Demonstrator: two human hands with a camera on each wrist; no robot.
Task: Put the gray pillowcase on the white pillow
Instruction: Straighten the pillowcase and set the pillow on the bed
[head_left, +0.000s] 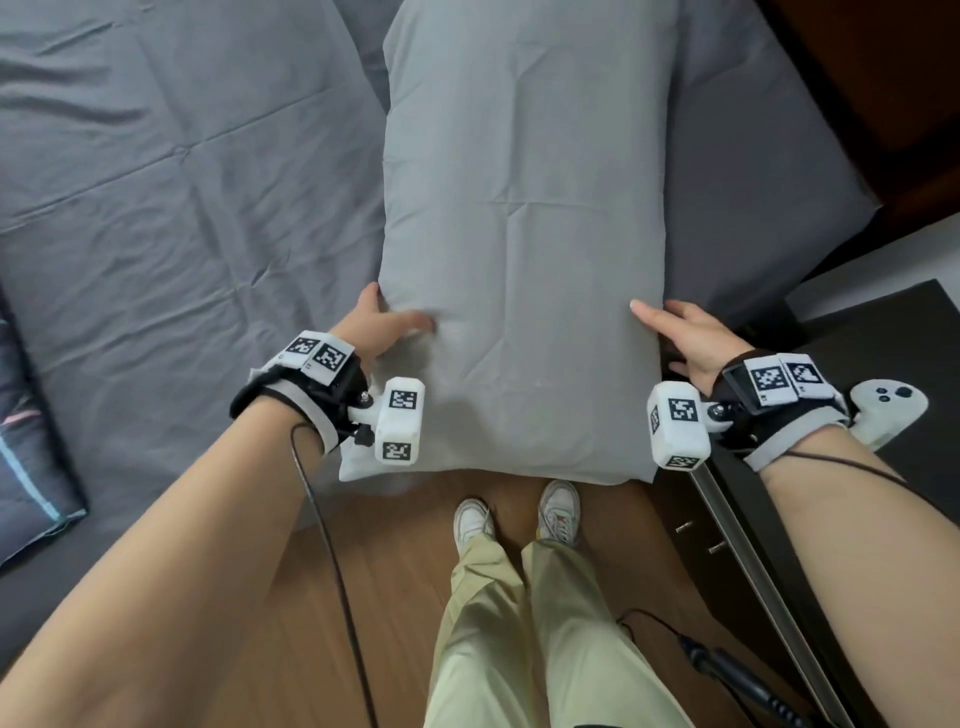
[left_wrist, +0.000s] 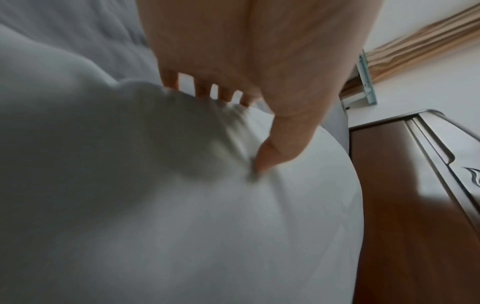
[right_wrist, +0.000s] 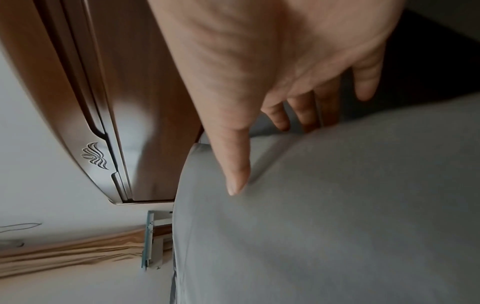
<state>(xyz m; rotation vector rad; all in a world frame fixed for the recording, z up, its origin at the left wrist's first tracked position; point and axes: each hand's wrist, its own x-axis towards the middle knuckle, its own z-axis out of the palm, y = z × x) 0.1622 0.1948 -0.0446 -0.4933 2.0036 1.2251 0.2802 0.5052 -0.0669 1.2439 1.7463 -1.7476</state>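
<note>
The gray pillowcase (head_left: 524, 208) covers a plump pillow that lies lengthwise on the bed, its near end hanging over the bed's edge. The white pillow is hidden inside; only a paler corner (head_left: 356, 462) shows at the near left. My left hand (head_left: 397, 306) grips the pillow's left side, with the thumb dug into the wrinkled fabric (left_wrist: 182, 205) and the fingers wrapped round the edge. My right hand (head_left: 657, 312) rests on the right side. Its thumb lies straight on top of the cloth (right_wrist: 337, 205) and its fingers reach down beside it.
A dark gray sheet (head_left: 182, 182) covers the bed. A patterned cushion (head_left: 26, 441) lies at its left edge. A dark nightstand (head_left: 857, 338) with a white controller (head_left: 888, 405) stands close on the right. Wooden floor (head_left: 363, 571) and my feet are below.
</note>
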